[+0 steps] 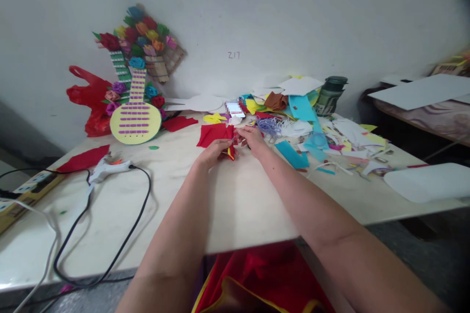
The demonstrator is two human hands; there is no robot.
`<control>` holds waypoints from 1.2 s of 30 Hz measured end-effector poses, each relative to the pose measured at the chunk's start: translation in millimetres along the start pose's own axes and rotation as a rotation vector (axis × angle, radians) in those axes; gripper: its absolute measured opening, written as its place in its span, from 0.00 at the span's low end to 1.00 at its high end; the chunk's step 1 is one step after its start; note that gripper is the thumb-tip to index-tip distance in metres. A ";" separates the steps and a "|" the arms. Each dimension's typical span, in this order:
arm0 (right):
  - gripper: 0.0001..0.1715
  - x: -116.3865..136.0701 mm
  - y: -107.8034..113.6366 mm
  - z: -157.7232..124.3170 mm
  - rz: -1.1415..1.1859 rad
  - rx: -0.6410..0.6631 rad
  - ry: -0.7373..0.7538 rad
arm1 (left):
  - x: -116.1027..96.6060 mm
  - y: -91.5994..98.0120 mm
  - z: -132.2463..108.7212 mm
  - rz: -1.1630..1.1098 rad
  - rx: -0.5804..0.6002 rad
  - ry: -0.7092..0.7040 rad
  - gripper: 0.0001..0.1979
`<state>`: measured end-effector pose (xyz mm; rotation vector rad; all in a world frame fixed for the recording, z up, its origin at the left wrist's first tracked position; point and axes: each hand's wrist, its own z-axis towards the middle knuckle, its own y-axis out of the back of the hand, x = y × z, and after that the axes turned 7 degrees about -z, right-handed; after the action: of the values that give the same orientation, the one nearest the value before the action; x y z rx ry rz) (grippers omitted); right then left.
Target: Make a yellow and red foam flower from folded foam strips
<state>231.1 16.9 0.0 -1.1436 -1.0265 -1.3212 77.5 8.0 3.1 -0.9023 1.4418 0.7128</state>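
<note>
Both drawn close together over the table (249, 215): left hand (216, 151) curled closed around a red strip (230, 141) at the right edge of a red sheet (212, 134), apparently to steady it, right hand (252, 136) half closed just beside it, hold impossible to tell. Glue gun (106, 171) lying well apart on the left, paper scraps (300, 106) heaped at back and right, probably to spare working room between.
</note>
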 end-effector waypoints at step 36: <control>0.15 1.3 3.5 1.1 -0.032 0.096 0.069 | -5.9 -3.5 -2.8 0.144 -0.033 -0.034 0.14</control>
<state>234.7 17.5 1.3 -1.0072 -1.0505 -1.3135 78.9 4.5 9.4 -0.8132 1.4791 0.8574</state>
